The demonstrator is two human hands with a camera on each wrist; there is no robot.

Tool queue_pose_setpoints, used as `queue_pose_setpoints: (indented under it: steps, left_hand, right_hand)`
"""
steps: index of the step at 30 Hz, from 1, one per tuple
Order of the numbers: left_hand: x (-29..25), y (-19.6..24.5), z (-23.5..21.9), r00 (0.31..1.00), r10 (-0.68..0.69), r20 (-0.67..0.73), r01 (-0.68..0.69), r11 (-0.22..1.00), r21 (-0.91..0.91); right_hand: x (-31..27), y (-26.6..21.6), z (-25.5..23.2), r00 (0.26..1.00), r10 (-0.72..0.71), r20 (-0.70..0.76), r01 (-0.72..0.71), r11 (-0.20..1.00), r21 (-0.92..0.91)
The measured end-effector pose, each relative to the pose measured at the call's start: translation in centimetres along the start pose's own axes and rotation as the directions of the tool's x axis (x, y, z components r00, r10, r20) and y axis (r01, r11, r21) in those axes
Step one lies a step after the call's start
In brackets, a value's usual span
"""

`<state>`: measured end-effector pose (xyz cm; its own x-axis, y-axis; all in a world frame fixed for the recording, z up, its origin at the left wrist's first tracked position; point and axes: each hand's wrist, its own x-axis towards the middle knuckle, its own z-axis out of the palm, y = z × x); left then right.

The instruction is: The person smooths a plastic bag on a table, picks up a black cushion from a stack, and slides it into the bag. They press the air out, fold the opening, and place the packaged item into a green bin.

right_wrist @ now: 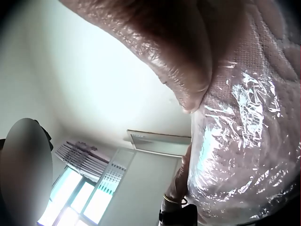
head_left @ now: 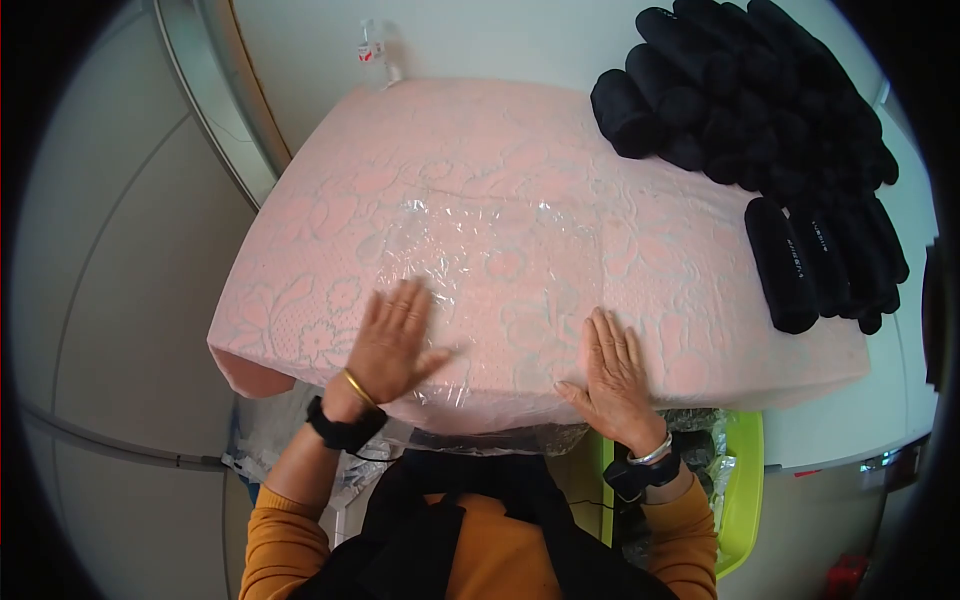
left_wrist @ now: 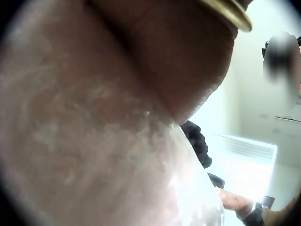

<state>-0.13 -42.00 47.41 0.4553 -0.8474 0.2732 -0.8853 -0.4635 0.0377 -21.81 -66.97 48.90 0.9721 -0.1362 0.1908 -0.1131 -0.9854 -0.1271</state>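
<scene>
A clear plastic bag or film (head_left: 490, 260) lies spread over a pink patterned cloth (head_left: 470, 130) on the table, its near end hanging past the front edge. My left hand (head_left: 392, 340), slightly blurred, is over the film's left part with fingers straight and thumb out to the side. At the film's right edge, my right hand (head_left: 612, 380) rests flat, palm down, fingers together. Neither hand grips anything. In the right wrist view the shiny, wrinkled film (right_wrist: 235, 141) runs beneath the right hand (right_wrist: 174, 52).
Several black rolled bundles (head_left: 720, 90) are heaped at the back right; a few with white lettering (head_left: 783, 265) lie nearer. A bottle (head_left: 370, 50) stands at the back left. Below the table's front edge are a lime-green bin (head_left: 745, 490) and more clear plastic (head_left: 285, 425).
</scene>
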Motion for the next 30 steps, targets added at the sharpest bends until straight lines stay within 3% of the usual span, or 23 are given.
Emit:
queue_pose_setpoints:
  steps: [9,13,17,20,22,23,25,30]
  left_hand:
    - [-0.8,-1.3,-0.3,0.999,-0.031,-0.036,0.031,1.000,0.000]
    - [-3.4,0.1,-1.6,0.998,-0.061,0.004,0.061,0.998,0.012]
    - [-5.1,1.0,-2.9,0.995,-0.068,0.072,0.068,0.998,0.002]
    - [-2.8,3.6,-3.6,0.998,0.004,-0.061,-0.008,0.998,-0.068]
    - [-1.0,6.2,-3.0,0.989,0.133,-0.067,-0.145,0.963,-0.229]
    - [-0.2,7.5,-2.3,0.989,0.125,-0.073,-0.138,0.967,-0.216]
    - [1.0,9.0,-0.6,0.974,0.219,-0.055,-0.224,0.906,-0.360]
    - [1.3,4.0,0.4,0.976,0.217,0.024,-0.210,0.961,-0.182]
  right_hand:
    - [-0.5,-0.3,-0.2,1.000,0.004,0.003,-0.004,0.999,-0.036]
    - [-2.5,-1.3,-1.0,0.998,-0.015,0.055,0.019,0.996,-0.089]
    - [-4.1,-2.4,-2.2,0.996,0.043,0.073,-0.044,0.999,0.010]
    - [-1.3,-3.3,-3.1,1.000,0.003,-0.021,0.001,0.988,0.152]
    - [0.9,-4.1,-1.9,0.998,-0.044,-0.045,0.050,0.989,0.141]
    - [2.0,-4.4,-1.0,0.994,-0.084,-0.063,0.091,0.988,0.123]
    - [3.5,-4.2,0.2,0.987,-0.135,-0.090,0.144,0.984,0.106]
    - [2.9,-1.5,0.6,0.997,-0.067,0.023,0.065,0.995,0.075]
